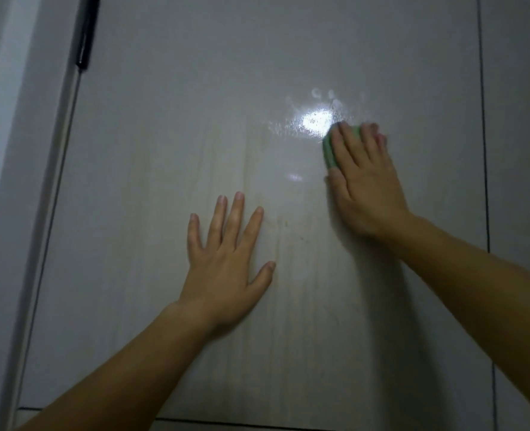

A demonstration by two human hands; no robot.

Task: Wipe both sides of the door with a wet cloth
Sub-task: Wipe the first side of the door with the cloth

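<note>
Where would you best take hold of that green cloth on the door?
Probably by its bunched left edge, coming from the left: the cloth lies flat against the door under the right hand, and mainly that edge sticks out.

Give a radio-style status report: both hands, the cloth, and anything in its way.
Left hand flat on pale wood-grain door, fingers spread. Right hand pressing green folded cloth against door, wet sheen beside it. Nothing visible blocking the cloth.
</note>
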